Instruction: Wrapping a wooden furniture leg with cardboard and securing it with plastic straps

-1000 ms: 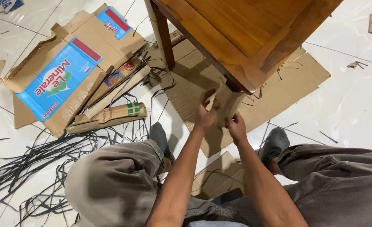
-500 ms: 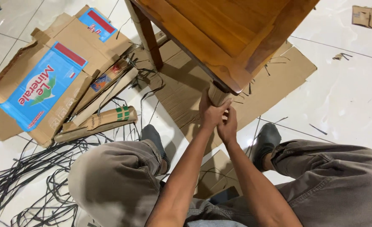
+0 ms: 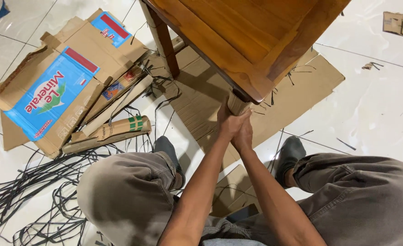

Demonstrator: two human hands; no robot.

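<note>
Both hands, left hand and right hand, close together around the cardboard wrap on the table leg under the near corner of the wooden table. Wrap: plain brown, tubular. Flattened cardboard sheet lies beneath; printed blue box and black straps lie on the floor to the left.

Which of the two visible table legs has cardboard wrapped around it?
The near corner leg, gripped by the left hand and right hand. The far leg is bare dark wood.
</note>
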